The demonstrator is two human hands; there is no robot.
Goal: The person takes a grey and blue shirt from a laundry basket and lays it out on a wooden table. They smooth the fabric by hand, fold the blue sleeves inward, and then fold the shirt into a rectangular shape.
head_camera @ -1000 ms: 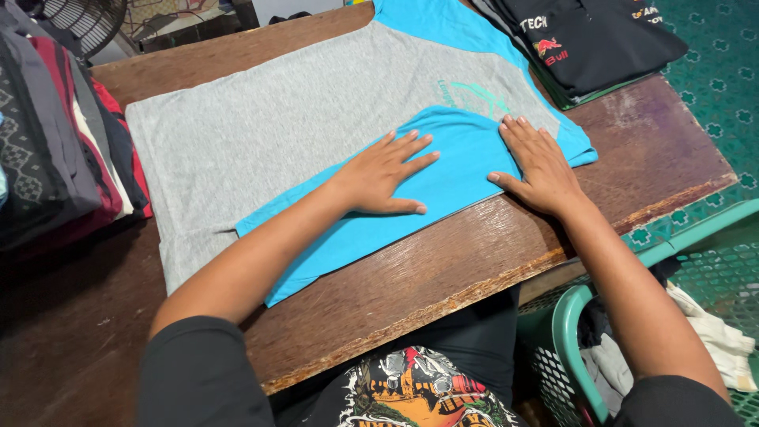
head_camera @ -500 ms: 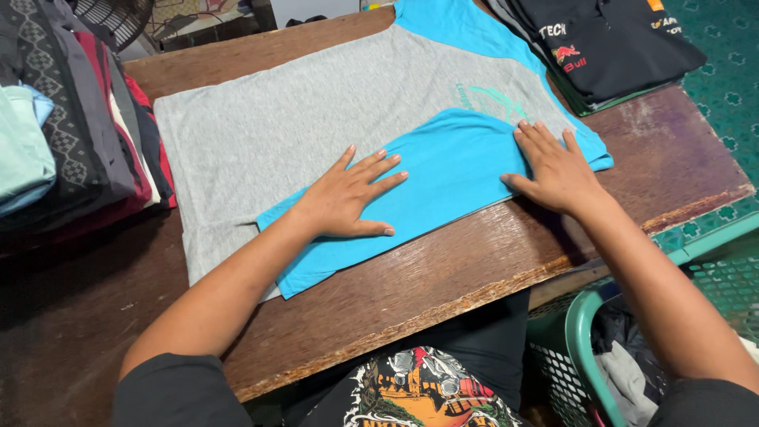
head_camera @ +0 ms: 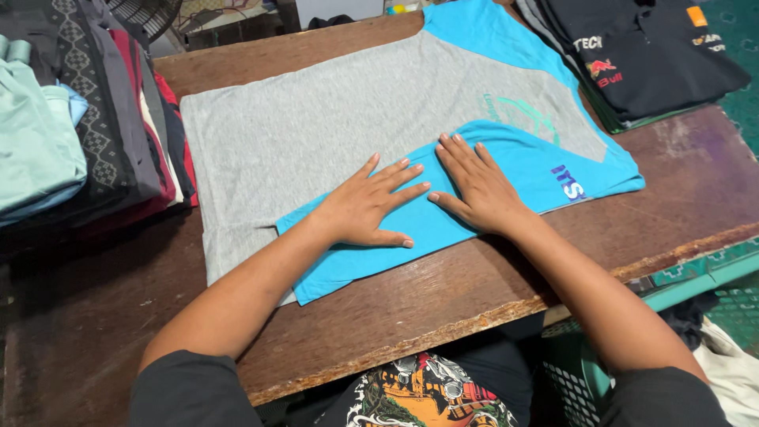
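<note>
Far left, a stack of folded clothes [head_camera: 87, 119] sits on the wooden table [head_camera: 443, 285], a pale mint piece hanging off its left side and dark patterned and red layers behind. Just right of it lies the grey T-shirt [head_camera: 332, 119], spread flat, its turquoise shoulders pointing to the far right. A turquoise sleeve [head_camera: 356, 253] is folded across the shirt's near edge, running from near left up to the right.

Now the hands: the left hand [head_camera: 365, 207] lies palm down on that sleeve, fingers spread and flat, gripping nothing. Right beside it, almost touching, the right hand [head_camera: 474, 186] presses flat on the same sleeve, fingers fanned toward the far side, also holding nothing.

Further right, at the far corner, a pile of folded dark shirts [head_camera: 648, 55] rests on the table. Near right, below the table edge, a green laundry basket [head_camera: 581, 375] shows pale cloth inside.
</note>
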